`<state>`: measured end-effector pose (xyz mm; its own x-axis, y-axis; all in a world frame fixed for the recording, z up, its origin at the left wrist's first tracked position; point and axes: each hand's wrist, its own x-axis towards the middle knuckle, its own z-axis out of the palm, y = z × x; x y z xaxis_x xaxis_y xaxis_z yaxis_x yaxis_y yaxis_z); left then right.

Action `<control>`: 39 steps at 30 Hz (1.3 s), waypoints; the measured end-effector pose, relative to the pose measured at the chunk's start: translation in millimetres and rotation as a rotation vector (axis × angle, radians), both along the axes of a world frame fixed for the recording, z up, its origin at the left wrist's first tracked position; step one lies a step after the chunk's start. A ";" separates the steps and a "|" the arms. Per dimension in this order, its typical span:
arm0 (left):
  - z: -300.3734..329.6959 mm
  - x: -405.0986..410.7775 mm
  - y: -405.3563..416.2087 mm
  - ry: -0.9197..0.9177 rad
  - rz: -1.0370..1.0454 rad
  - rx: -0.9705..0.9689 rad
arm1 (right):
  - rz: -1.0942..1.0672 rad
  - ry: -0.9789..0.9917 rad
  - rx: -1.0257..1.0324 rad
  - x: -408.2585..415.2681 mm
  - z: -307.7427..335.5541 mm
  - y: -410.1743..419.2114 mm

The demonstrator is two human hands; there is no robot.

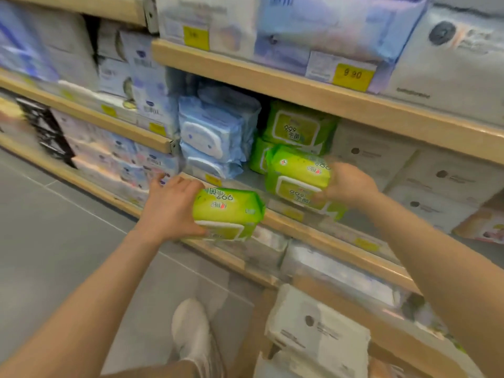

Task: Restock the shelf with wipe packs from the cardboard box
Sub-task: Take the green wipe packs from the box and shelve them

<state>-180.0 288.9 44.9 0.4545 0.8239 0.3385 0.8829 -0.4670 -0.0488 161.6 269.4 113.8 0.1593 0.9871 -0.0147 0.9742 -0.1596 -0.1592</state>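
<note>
A green wipe pack (227, 212) is held by the left hand (170, 211) just in front of the wooden shelf edge (313, 227), near and to the left of the restocking gap. The fingers are curled over the pack's left end, with the thumb underneath near the white lid; the pack is carried clear of the shelf.

Further right, a second green wipe pack (298, 175) is held by the right hand (347, 184). The fingers are wrapped round its right end, and the pack is being set on the shelf floor, tilted slightly toward the viewer. Directly behind it, two green packs (298, 126) are already stacked at the far side of the shelf, with blue packs (212, 137) standing to their left and white boxes (436, 175) to their right.

The cardboard box named in the task cannot be identified with certainty; the frame is blurred.

Handling is judged as follows. The packs appear soft-sided and light enough for one hand each, but moderately dense. The film wrapper is likely smooth and somewhat slippery, and the body will deform under pressure. The short ends are judged the best places to take hold, as at present. The rigid flip lid should not be used as a grip point, since it could be popped open.
</note>
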 end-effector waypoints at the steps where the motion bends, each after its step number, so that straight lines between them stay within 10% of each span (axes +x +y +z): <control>1: -2.2 -2.4 5.4 -0.003 0.003 0.011 | 0.006 0.001 -0.022 -5.0 -4.1 17.1; 16: -19.7 -20.7 17.5 -0.099 0.052 -0.104 | 0.115 0.212 -0.057 -45.3 -49.5 99.8; 26: -16.9 -4.6 9.3 -0.116 0.029 -0.203 | 0.198 -0.013 -0.001 -52.4 -56.1 93.1; 33: -8.6 22.4 -5.0 -0.262 0.006 -0.383 | 0.290 0.966 -0.048 -62.2 -69.3 -33.3; 39: 3.8 63.6 -24.3 -0.424 -0.026 -0.478 | 0.093 1.114 0.070 -50.1 -95.8 -72.1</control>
<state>-116.4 264.6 48.7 0.3833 0.9191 0.0913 0.7682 -0.3721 0.5211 111.4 197.3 18.0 0.0171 0.9987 -0.0473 0.2898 -0.0503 -0.9558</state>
